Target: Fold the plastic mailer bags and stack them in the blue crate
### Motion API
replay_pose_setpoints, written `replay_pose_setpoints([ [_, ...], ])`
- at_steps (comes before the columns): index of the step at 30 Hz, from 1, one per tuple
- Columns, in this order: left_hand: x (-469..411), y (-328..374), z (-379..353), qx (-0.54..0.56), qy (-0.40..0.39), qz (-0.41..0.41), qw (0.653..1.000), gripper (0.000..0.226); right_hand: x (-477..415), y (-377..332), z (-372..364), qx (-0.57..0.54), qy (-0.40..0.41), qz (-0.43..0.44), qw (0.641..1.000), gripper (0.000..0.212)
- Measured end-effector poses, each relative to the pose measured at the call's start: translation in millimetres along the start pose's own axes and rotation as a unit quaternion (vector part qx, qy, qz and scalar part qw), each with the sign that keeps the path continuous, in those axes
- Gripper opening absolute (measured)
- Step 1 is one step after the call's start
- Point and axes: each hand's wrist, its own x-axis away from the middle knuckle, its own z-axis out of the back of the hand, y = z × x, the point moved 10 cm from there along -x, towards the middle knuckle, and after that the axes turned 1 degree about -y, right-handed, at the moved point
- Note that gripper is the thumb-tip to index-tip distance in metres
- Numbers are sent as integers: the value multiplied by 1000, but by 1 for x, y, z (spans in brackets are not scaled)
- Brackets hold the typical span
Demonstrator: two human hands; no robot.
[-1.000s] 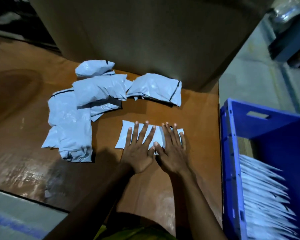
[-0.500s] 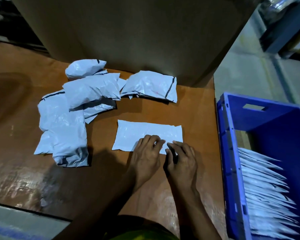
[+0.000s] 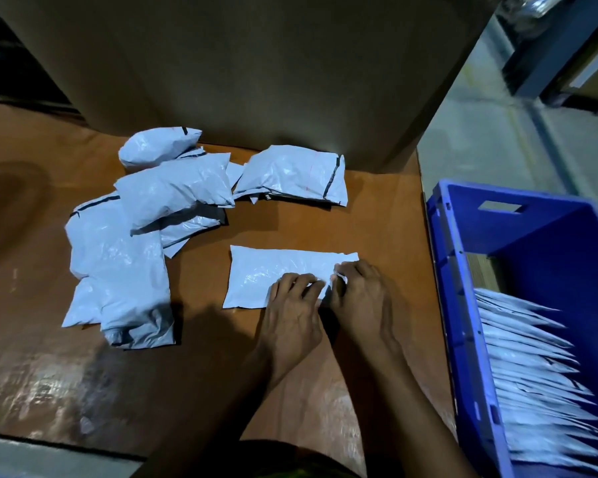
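Flat mailer bag point(image 3: 270, 274): on tabletop point(image 3: 377, 222), front centre. Left hand point(image 3: 292, 315), right hand point(image 3: 361, 301): fingers curled, both pinching its near right edge. Unfolded mailers point(image 3: 145, 219): heaped to the left. Blue crate point(image 3: 442, 270): beside tabletop, right; holds folded mailers point(image 3: 532, 367).

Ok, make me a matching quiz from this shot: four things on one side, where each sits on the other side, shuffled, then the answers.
1 flat mailer
2 blue crate
3 cardboard box
4 loose mailer pile

A back of the table
B right of the table
C left part of the table
D under the left hand and right hand

Pairs: 1-D, 2-B, 3-A, 4-C
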Motion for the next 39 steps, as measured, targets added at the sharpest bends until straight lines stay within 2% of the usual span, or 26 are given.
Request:
replay_pose_setpoints([
  [3, 0, -1, 2, 12, -8, 10, 1000, 36, -39, 12, 3, 23, -105, -6, 994, 13],
  [5, 2, -1, 2, 21, -15, 18, 1000, 37, -58, 11, 6, 19, -122, 7, 992, 12],
  [7, 4, -2, 1, 30, -24, 18, 999, 35, -54, -4, -2, -16, -106, 9, 994, 7],
  [10, 3, -6, 3, 42, -76, -13, 996, 35, -28, 0, -19, -99, -32, -54, 993, 5],
  [13, -9, -8, 24, -12, -94, -36, 995, 40, -14, 8, -15, -123, 3, -68, 990, 14],
  [18, -32, -15, 26, -96, -69, 18, 993, 40, 0, -1, -7, -143, 55, -43, 987, 24],
  [21, -30, -15, 10, -126, -85, 44, 987, 45, -4, -3, -6, -127, 45, -36, 990, 31],
  [24, -30, -18, 11, -107, -84, 56, 989, 53, -9, -10, 5, -81, 38, -16, 996, 17],
  [27, -31, -35, 8, -52, -78, 67, 993, 36, -4, -22, 19, -68, 51, 0, 996, 9],
  [31, -20, -41, 13, 20, -48, 47, 998, 35, 15, -26, 13, -25, 25, 8, 999, 8],
  [33, -13, -38, 25, 36, -2, 27, 999, 33, 28, -18, 9, -31, 32, -11, 999, 11],
  [36, 5, -36, 44, 1, 86, 20, 996, 29, 41, -19, 8, -41, 57, 4, 998, 13],
  [39, 22, -42, 33, -32, 94, 35, 994, 25, 41, -21, 10, -50, 60, 1, 997, 14],
])
